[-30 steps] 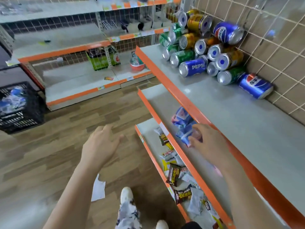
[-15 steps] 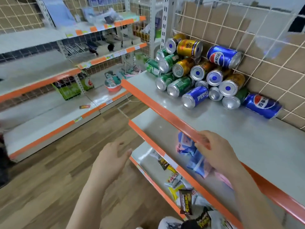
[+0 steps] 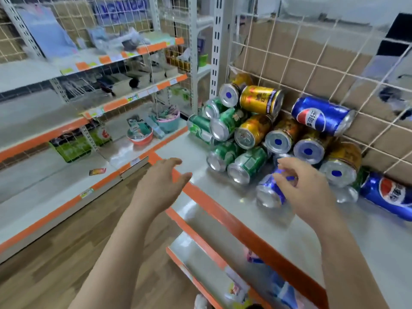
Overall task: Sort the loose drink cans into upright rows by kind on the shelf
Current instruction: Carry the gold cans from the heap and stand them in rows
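Observation:
Loose cans lie on their sides in a pile at the back of the grey top shelf (image 3: 347,237): green cans (image 3: 247,166) at the left, gold cans (image 3: 260,101) in the middle and on top, blue Pepsi cans (image 3: 321,114) against the wire grid. Another blue Pepsi can (image 3: 388,195) lies at the far right. My right hand (image 3: 307,192) is over a blue Pepsi can (image 3: 267,192) at the front of the pile, its loosely curled fingers at the can's far end. My left hand (image 3: 160,184) hovers open and holds nothing at the shelf's orange front edge (image 3: 223,212).
A wire grid (image 3: 312,70) backs the shelf and a white upright post (image 3: 218,47) stands at its left end. Lower shelves below hold snack packets (image 3: 278,288). Across the wooden floor (image 3: 66,241) stands another shelf unit with bowls (image 3: 140,134).
The view has risen from the lower shelves to the can pile. My right hand left the shelf's front edge and reached the front blue can. My left hand rose to the orange edge.

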Available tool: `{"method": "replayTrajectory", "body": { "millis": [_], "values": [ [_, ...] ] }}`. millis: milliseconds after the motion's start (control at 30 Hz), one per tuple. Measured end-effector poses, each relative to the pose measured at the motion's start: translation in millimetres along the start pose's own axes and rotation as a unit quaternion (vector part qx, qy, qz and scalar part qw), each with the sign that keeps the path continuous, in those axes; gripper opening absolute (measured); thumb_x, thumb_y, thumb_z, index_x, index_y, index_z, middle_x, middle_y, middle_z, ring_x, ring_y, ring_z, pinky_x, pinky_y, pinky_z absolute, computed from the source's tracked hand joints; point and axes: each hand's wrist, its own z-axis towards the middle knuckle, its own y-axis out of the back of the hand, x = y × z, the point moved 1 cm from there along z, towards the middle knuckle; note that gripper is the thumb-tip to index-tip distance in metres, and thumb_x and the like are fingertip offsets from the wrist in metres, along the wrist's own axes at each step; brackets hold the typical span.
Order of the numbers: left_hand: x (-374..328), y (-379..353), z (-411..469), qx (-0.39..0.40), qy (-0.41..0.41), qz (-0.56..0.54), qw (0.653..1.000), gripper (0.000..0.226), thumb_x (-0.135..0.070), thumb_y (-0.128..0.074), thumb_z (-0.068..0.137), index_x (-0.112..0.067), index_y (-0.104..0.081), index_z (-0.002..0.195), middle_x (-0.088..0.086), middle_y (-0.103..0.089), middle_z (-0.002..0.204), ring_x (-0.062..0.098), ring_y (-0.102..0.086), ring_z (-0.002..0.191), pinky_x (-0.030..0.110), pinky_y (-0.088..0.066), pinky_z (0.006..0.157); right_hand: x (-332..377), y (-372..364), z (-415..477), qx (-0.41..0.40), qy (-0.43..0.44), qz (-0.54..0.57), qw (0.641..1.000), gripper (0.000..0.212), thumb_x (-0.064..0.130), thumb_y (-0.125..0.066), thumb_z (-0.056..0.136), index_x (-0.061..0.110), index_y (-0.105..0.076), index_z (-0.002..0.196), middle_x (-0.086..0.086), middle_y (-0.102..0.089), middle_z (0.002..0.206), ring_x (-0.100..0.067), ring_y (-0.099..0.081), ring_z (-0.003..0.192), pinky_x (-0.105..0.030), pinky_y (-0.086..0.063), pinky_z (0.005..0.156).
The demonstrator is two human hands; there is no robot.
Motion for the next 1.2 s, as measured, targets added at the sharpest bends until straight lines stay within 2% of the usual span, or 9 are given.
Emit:
{"method": "replayTrajectory", "body": {
  "millis": [67,367,500,700,800,933,1067,1133,1200],
  "values": [
    [-4.4,6.0,26.6,-0.004,-0.014,0.009,1.000,0.049,-0.045,-0.050,0.093,-0.022,-0.046,0.135,0.000,-0.047,0.140,0.019,-0.044,0.126,0.036,-0.038,0.099,4.3,-4.5,23.1,-0.009,0.007,-0.008,1.000,0.030,0.017,-0.064,0.087,0.013,-0.062,0.117,0.000,-0.065,0.108,-0.015,-0.060,0.095,-0.033,-0.048,0.086],
    [-24.7,16.1,142.5,0.006,-0.118,0.029,0.993,0.050,-0.044,-0.053,0.091,-0.017,-0.049,0.133,0.005,-0.056,0.131,0.023,-0.050,0.121,0.035,-0.041,0.092,16.2,-18.2,85.7,-0.045,-0.010,-0.053,0.998,0.031,0.021,-0.064,0.087,0.015,-0.062,0.117,-0.001,-0.065,0.109,-0.017,-0.060,0.099,-0.029,-0.047,0.085],
    [-35.2,11.3,194.6,0.017,-0.164,-0.021,0.986,0.050,-0.039,-0.058,0.090,-0.018,-0.046,0.134,0.004,-0.057,0.131,0.022,-0.052,0.121,0.036,-0.041,0.095,21.1,-17.2,108.6,-0.103,-0.036,-0.082,0.991,0.029,0.019,-0.064,0.086,0.013,-0.063,0.115,-0.002,-0.065,0.102,-0.015,-0.058,0.090,-0.028,-0.043,0.080],
    [-57.6,7.8,261.7,0.051,-0.223,-0.066,0.971,0.054,-0.048,-0.055,0.089,-0.019,-0.046,0.134,0.007,-0.060,0.125,0.023,-0.057,0.113,0.041,-0.048,0.093,40.2,-22.7,137.4,-0.211,-0.043,-0.204,0.955,0.041,0.025,-0.070,0.081,0.010,-0.059,0.117,-0.012,-0.056,0.111,-0.031,-0.048,0.104,-0.030,-0.032,0.087],
    [-68.2,5.2,280.7,0.081,-0.250,-0.095,0.960,0.052,-0.051,-0.053,0.089,-0.018,-0.051,0.129,0.007,-0.063,0.119,0.022,-0.060,0.107,0.043,-0.050,0.091,47.4,-30.9,153.5,-0.184,-0.044,-0.231,0.954,0.058,0.030,-0.074,0.076,0.012,-0.053,0.127,-0.014,-0.049,0.127,-0.034,-0.040,0.119,-0.042,-0.032,0.101],
    [-80.5,4.9,289.8,0.184,-0.265,-0.116,0.939,0.066,-0.065,-0.039,0.083,-0.020,-0.049,0.131,-0.007,-0.060,0.114,0.013,-0.057,0.101,0.034,-0.048,0.090,50.0,-39.3,171.8,-0.117,-0.043,-0.241,0.963,0.071,0.034,-0.076,0.073,0.017,-0.046,0.135,-0.010,-0.045,0.136,-0.031,-0.035,0.129,-0.052,-0.034,0.105],
    [-90.9,2.0,299.8,0.186,-0.217,-0.155,0.946,0.063,-0.071,-0.021,0.077,-0.023,-0.050,0.107,-0.010,-0.054,0.087,0.009,-0.050,0.081,0.022,-0.035,0.063,47.0,-40.1,185.3,-0.078,-0.057,-0.255,0.962,0.076,0.039,-0.073,0.073,0.022,-0.040,0.139,-0.004,-0.043,0.138,-0.027,-0.032,0.131,-0.051,-0.032,0.107],
    [-99.4,0.4,306.5,0.179,-0.195,-0.169,0.950,0.061,-0.068,-0.022,0.085,-0.021,-0.050,0.112,-0.003,-0.057,0.094,0.014,-0.050,0.087,0.024,-0.034,0.066,46.0,-38.9,189.3,-0.067,-0.057,-0.266,0.960,0.079,0.042,-0.073,0.072,0.023,-0.038,0.141,-0.003,-0.045,0.138,-0.027,-0.034,0.128,-0.050,-0.033,0.106],
    [-108.8,-3.6,311.8,0.181,-0.188,-0.137,0.956,0.069,-0.069,-0.025,0.086,-0.020,-0.045,0.131,0.005,-0.058,0.117,0.019,-0.051,0.103,0.030,-0.038,0.082,46.1,-37.0,192.6,-0.052,-0.057,-0.287,0.955,0.082,0.042,-0.072,0.071,0.024,-0.037,0.142,-0.003,-0.045,0.138,-0.027,-0.035,0.126,-0.048,-0.036,0.103]
  ]
}}
